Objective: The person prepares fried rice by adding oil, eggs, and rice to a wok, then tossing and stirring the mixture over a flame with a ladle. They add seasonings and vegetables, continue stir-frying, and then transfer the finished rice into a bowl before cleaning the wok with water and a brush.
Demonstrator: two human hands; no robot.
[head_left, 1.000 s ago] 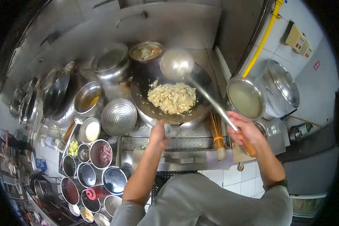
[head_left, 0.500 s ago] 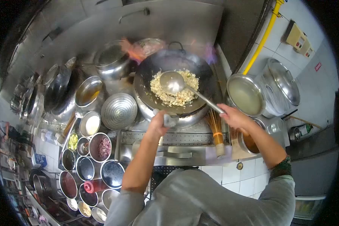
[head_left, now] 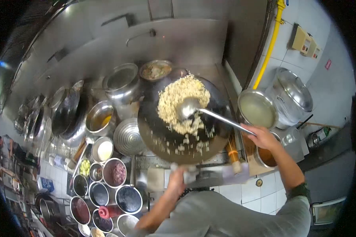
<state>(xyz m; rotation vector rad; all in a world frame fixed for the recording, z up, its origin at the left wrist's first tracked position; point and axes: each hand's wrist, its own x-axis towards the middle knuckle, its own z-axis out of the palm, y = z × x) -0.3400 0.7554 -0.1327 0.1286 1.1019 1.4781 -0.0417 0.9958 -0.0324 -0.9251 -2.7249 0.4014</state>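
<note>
My left hand (head_left: 177,178) is closed round a grey cloth (head_left: 190,173) at the near edge of the large black wok (head_left: 150,138). My right hand (head_left: 262,138) grips the handle of a metal ladle (head_left: 189,108), whose bowl rests against the rice in the wok. Pale fried rice (head_left: 182,89) is heaped toward the wok's far side, with loose grains scattered nearer me. The wok's far edge looks low and its near edge is close to my body.
Left of the wok are a perforated strainer (head_left: 128,136), a pot (head_left: 122,81) and several ingredient containers, one with chopped onion (head_left: 118,173). On the right stand a bamboo brush (head_left: 233,154), a basin of cloudy liquid (head_left: 258,108) and a lidded pot (head_left: 294,89).
The wok has been pulled toward me with my left hand, and the rice has shifted to its far side. My right hand and the ladle have moved right and nearer. The flames have mostly disappeared.
</note>
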